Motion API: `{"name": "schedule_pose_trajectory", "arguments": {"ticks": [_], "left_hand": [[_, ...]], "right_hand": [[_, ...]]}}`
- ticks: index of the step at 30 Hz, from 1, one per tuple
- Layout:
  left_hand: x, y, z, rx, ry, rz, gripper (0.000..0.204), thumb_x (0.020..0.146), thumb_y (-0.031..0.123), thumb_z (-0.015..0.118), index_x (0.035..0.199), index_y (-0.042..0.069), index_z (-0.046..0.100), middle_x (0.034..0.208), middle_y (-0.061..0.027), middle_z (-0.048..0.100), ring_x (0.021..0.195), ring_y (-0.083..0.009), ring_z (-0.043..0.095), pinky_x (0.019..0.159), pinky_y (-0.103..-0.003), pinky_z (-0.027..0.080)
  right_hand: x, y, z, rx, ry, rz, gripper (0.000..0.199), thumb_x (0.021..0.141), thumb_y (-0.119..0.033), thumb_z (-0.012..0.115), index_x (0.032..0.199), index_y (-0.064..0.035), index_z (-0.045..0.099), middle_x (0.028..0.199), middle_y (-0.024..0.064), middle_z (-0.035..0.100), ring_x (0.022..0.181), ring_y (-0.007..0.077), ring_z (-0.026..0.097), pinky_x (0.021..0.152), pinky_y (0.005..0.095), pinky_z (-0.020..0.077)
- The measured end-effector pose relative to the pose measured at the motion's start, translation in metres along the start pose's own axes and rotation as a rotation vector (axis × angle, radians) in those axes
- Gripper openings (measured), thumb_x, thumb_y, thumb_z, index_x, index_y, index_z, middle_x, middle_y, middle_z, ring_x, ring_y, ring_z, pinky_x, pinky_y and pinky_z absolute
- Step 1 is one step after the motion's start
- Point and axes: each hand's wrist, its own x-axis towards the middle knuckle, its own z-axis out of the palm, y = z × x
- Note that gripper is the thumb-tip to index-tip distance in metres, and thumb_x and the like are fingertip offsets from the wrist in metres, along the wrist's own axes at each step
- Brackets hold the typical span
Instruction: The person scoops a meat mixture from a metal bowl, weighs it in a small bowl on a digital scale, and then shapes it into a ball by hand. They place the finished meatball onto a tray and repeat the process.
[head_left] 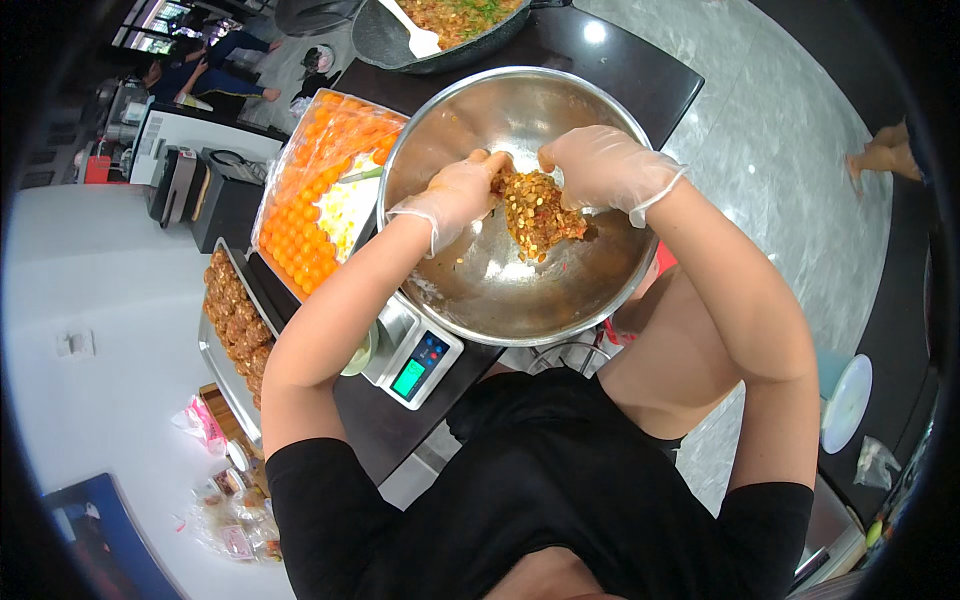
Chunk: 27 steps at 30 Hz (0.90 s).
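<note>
A large steel mixing bowl [450, 300] holds a clump of brown, sticky mixture [540, 218] flecked with pale seeds or nut pieces. My left hand [463, 192], in a clear plastic glove, is closed on the clump's upper left side. From the right, my right hand [608, 168] curls against the clump's other side, gloved the same way; its fingertips are partly hidden. Beside the bowl on the left, a tray of orange egg yolks [300, 240] is partly covered with plastic film. A digital scale [415, 365] with a lit display sits at the bowl's lower left.
Brown seeded lumps [235, 315] fill a metal tray at the left. Behind the bowl stands a dark pan [470, 50] of food with a white spatula [422, 40]. The dark table [650, 75] ends to the right. Other people's legs [885, 150] show at the far right.
</note>
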Motion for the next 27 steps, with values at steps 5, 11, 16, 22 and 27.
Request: {"name": "schedule_pose_trajectory", "arguments": {"ticks": [5, 11, 16, 22, 27], "left_hand": [[0.016, 0.006, 0.003, 0.019, -0.041, 0.024, 0.035, 0.085, 0.006, 0.057, 0.119, 0.012, 0.052, 0.119, -0.0183, 0.056, 0.107, -0.0388, 0.057, 0.089, -0.046, 0.047], [-0.003, -0.029, -0.024, -0.336, 0.003, 0.017, 0.021, 0.088, 0.006, 0.057, 0.109, 0.009, 0.056, 0.09, -0.008, 0.062, 0.083, -0.0205, 0.063, 0.073, -0.034, 0.052], [-0.083, -0.036, -0.099, -0.846, -0.185, 0.016, 0.022, 0.093, 0.008, 0.055, 0.115, 0.008, 0.053, 0.088, 0.0015, 0.056, 0.074, -0.0062, 0.057, 0.061, -0.02, 0.048], [-0.218, -0.052, -0.105, -0.779, -0.029, -0.31, 0.009, 0.093, 0.011, 0.057, 0.1, 0.007, 0.053, 0.082, 0.0028, 0.053, 0.072, -0.0053, 0.055, 0.059, -0.021, 0.047], [-0.278, -0.079, -0.027, -0.501, -0.011, -0.385, 0.038, 0.085, 0.006, 0.064, 0.122, 0.005, 0.055, 0.107, -0.0089, 0.065, 0.101, -0.0188, 0.063, 0.09, -0.031, 0.049]], "right_hand": [[-0.001, 0.005, 0.001, 0.042, -0.026, 0.069, 0.045, 0.068, -0.012, 0.074, 0.112, -0.0097, 0.066, 0.099, 0.017, 0.067, 0.098, 0.0334, 0.064, 0.084, 0.0419, 0.0497], [0.003, 0.009, -0.003, 0.055, 0.042, 0.0, 0.041, 0.07, -0.02, 0.071, 0.11, -0.0085, 0.067, 0.101, 0.0182, 0.067, 0.098, 0.0335, 0.064, 0.085, 0.0411, 0.0497], [-0.001, 0.009, 0.0, 0.113, 0.136, -0.07, 0.041, 0.071, -0.022, 0.069, 0.108, -0.0048, 0.067, 0.099, 0.0191, 0.068, 0.094, 0.0334, 0.065, 0.083, 0.041, 0.0507], [-0.006, -0.007, -0.005, 0.142, 0.171, -0.073, 0.04, 0.073, -0.021, 0.071, 0.109, -0.0054, 0.066, 0.102, 0.0165, 0.067, 0.098, 0.0317, 0.063, 0.086, 0.0385, 0.0488], [0.003, -0.01, 0.0, 0.103, 0.121, -0.038, 0.041, 0.075, -0.023, 0.071, 0.112, -0.007, 0.065, 0.104, 0.0162, 0.067, 0.098, 0.0314, 0.064, 0.086, 0.0378, 0.0492]]}}
